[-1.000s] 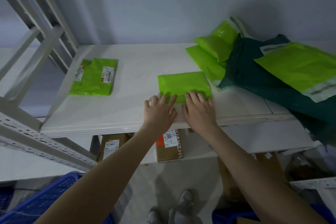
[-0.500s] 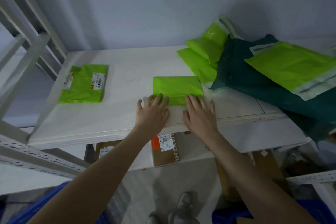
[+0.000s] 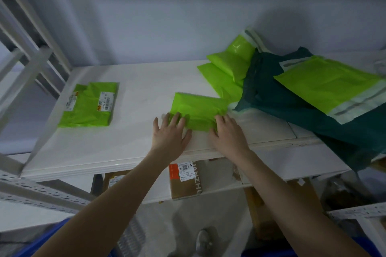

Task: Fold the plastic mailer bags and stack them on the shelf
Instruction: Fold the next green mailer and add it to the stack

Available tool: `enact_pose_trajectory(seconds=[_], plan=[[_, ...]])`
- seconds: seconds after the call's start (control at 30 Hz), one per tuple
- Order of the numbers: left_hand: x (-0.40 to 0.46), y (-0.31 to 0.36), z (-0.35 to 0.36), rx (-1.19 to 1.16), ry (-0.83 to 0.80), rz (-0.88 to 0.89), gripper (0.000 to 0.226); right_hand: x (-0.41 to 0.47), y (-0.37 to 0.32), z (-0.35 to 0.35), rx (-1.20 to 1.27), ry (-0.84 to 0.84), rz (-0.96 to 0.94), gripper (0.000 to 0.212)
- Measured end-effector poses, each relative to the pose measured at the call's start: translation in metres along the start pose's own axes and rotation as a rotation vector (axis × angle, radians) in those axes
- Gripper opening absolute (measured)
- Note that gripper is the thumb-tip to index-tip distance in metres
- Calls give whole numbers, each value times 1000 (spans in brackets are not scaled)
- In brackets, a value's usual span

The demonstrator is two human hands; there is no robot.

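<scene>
Head view: white shelf (image 3: 133, 148) against a pale grey wall (image 3: 167, 16), dim light. White slotted rack uprights (image 3: 31, 64) at left. Folded green mailer (image 3: 198, 110) near the shelf's front edge, centre. Left hand (image 3: 170, 134) and right hand (image 3: 228, 134) both flat on its near edge, fingers straight and spread, pressing, not gripping. Stack of folded labelled mailers (image 3: 89, 104) well apart at left. Unfolded green mailers (image 3: 229, 69) and a dark green bag (image 3: 313, 110) heaped at right. Cardboard box (image 3: 184, 179) on the level below.

Since half a second ago: folded mailer's near edge is more rumpled, and the hands sit wider apart on it.
</scene>
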State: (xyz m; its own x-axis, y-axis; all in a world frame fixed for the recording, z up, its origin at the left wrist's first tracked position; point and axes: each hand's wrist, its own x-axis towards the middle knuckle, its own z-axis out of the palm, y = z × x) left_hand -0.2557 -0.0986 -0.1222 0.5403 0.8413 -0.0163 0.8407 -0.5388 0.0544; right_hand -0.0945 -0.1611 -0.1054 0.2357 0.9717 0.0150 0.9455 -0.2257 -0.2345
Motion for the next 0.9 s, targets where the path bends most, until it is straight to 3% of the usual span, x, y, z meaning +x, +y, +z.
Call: enact_pose_trajectory(seconds=[0.23, 0.4, 0.53, 0.63, 0.77, 0.9], plan=[[19, 3, -4, -26, -29, -101, 64, 29, 10, -17, -5, 45, -6, 46], [28, -6, -6, -69, -69, -190, 54, 47, 14, -15, 65, -88, 1, 56], [32, -8, -10, -104, 0, -311, 50, 56, 12, -14, 130, -125, -28, 55], [36, -7, -11, -361, 38, -440, 44, 63, 7, -11, 222, -146, -69, 56], [35, -9, -12, -702, 136, -444, 50, 65, -6, -8, 240, -162, -120, 65], [32, -20, -17, -797, 256, -402, 50, 68, -21, -7, 279, -130, -162, 61]])
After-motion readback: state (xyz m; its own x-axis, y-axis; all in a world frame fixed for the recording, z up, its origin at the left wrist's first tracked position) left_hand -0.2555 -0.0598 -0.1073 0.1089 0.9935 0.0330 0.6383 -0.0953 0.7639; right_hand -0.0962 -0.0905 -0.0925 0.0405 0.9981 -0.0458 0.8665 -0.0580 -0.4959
